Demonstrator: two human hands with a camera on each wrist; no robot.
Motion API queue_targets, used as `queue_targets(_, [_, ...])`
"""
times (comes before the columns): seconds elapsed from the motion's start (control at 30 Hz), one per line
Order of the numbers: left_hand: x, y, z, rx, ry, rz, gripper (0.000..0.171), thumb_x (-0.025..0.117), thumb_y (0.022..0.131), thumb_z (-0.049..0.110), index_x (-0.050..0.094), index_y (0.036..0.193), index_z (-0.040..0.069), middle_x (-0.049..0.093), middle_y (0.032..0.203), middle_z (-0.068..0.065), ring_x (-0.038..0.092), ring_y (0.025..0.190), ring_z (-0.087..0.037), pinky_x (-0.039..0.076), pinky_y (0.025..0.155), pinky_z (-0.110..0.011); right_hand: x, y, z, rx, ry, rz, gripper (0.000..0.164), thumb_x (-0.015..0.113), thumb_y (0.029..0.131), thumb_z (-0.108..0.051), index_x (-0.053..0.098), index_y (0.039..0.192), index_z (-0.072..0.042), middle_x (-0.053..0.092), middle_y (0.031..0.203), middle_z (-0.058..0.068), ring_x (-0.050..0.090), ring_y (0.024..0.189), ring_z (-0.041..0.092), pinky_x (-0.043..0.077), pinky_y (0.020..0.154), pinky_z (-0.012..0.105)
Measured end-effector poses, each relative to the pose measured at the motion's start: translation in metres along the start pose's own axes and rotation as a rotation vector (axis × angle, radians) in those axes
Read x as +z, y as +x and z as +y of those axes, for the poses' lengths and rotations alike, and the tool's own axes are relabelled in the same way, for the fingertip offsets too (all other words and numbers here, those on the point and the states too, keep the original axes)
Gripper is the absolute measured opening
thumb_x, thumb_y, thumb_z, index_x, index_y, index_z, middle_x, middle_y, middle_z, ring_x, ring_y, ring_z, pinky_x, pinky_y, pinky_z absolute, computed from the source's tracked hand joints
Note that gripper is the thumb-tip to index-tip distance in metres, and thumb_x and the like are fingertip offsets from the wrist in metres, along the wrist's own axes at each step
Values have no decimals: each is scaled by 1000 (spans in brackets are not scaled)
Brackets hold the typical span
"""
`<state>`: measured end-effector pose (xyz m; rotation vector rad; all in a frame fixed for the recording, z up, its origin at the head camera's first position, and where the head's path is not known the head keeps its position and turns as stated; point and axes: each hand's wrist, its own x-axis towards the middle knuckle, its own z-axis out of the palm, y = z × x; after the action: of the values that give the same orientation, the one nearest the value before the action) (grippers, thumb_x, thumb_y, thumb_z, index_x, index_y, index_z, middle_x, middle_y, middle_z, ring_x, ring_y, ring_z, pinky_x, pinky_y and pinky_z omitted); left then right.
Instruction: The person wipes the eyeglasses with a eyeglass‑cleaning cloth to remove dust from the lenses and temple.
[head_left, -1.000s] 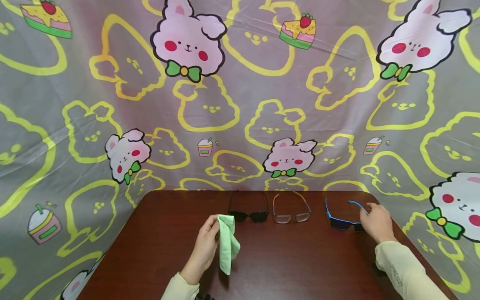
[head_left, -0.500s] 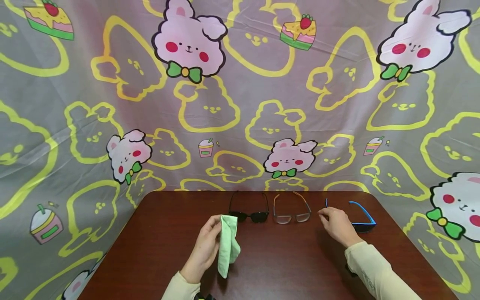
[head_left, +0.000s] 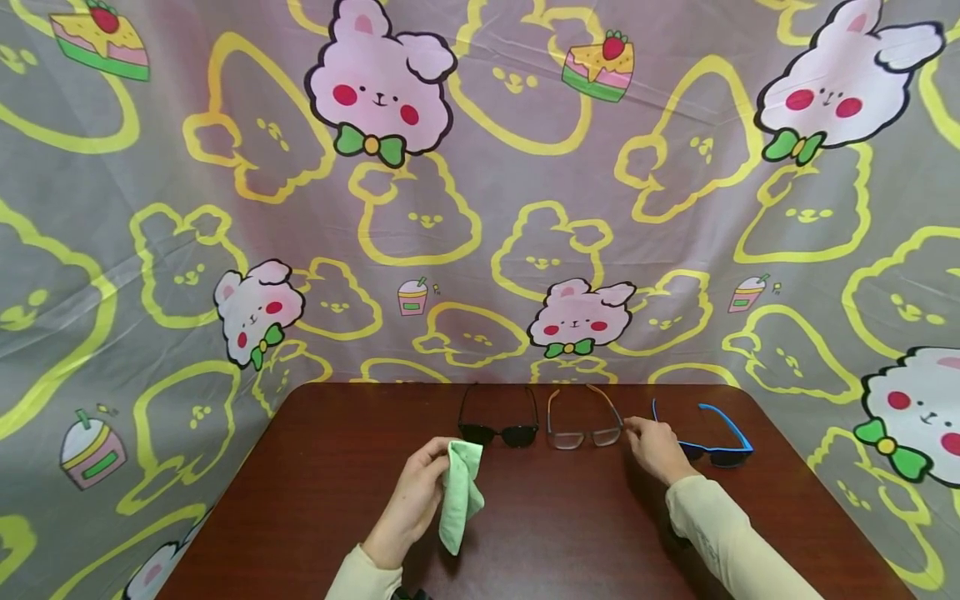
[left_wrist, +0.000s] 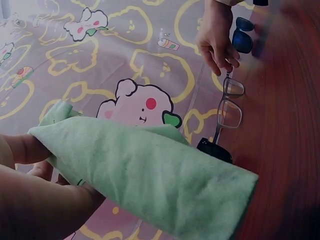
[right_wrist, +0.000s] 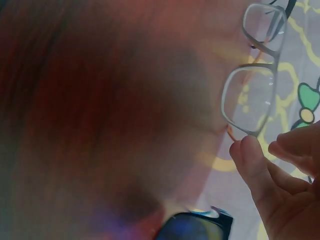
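Rn, L hand [head_left: 411, 496] pinches green cloth [head_left: 457, 504] near its top edge, rest hanging over the tabletop [head_left: 322, 467]. R hand [head_left: 658, 450] is at R corner of clear specs [head_left: 568, 440], fingers bent; can't tell if they grip. Black shades [head_left: 519, 436] lie just L of specs, blue shades [head_left: 729, 457] R, partly behind R hand.

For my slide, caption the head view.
Left hand holding light green fabric cloth; right hand at grey-framed rectangular eyeglasses between black sunglasses and blue-framed sunglasses.
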<state>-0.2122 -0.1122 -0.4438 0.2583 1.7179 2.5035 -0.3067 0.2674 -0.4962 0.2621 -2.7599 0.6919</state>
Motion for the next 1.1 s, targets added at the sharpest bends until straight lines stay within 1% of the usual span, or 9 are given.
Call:
queue_targets(0.13, [-1,0,0,-1,-7,-21,14,52,90,0,62,96,8,61,90,-7,65,73,-22,50,71,-30,6,2,3,23,28,-32,29,52,90,-3,63,116,4,66,85,13,47,50,14,38,48,30])
queue_targets(0.23, [-2,-1,1,-7,12,-40,13,54,91,3,62,98,9,62,93,-6,66,75,-22,50,73,-30,9,3,5,30,44,-45,29,51,91,-3,62,117,4,65,84,12,43,47,13,36,47,29])
queue_targets(0.33, [-3,-1,1,-14,26,-56,12,55,92,5,62,100,9,64,94,-7,68,71,-27,50,76,-33,11,4,7,24,51,-42,28,51,91,-3,63,115,4,66,87,14,44,48,14,37,48,30])
queue_targets(0.47, [-3,-1,0,-18,38,-55,12,55,92,5,62,101,8,64,95,-6,68,74,-25,50,76,-33,12,5,7,16,51,-32,27,52,90,-2,64,114,4,67,95,18,45,51,14,38,51,31])
queue_targets(0.57, [-4,-1,-1,-8,43,-53,13,55,91,4,62,101,6,63,95,-6,66,77,-21,49,74,-31,13,6,7,17,70,-41,28,52,90,-2,64,115,3,67,97,19,44,48,14,38,50,30])
queue_targets(0.67, [-5,-1,-2,-3,36,-66,14,53,92,3,61,102,5,62,94,-7,68,72,-25,49,74,-31,14,6,7,13,91,-42,28,52,90,-2,64,115,2,67,97,19,42,46,13,37,50,30])
queue_targets(0.83, [-7,-2,-2,1,38,-86,13,51,93,4,61,102,6,63,94,-8,67,65,-35,51,75,-33,15,6,5,7,114,-35,27,54,89,-2,65,113,1,67,101,19,46,53,13,40,56,31])
queue_targets(1.03, [-6,-2,-3,-11,54,-62,12,56,91,6,62,102,7,63,95,-7,67,73,-26,50,74,-34,13,7,3,16,124,-63,27,53,88,0,65,113,2,67,100,18,50,58,14,41,57,31])
queue_targets(1.1, [-6,-3,-4,-11,58,-63,12,56,91,7,62,102,7,63,95,-7,68,71,-27,50,74,-34,13,7,3,14,114,-65,26,54,87,2,66,111,3,68,97,17,53,61,16,43,57,32])
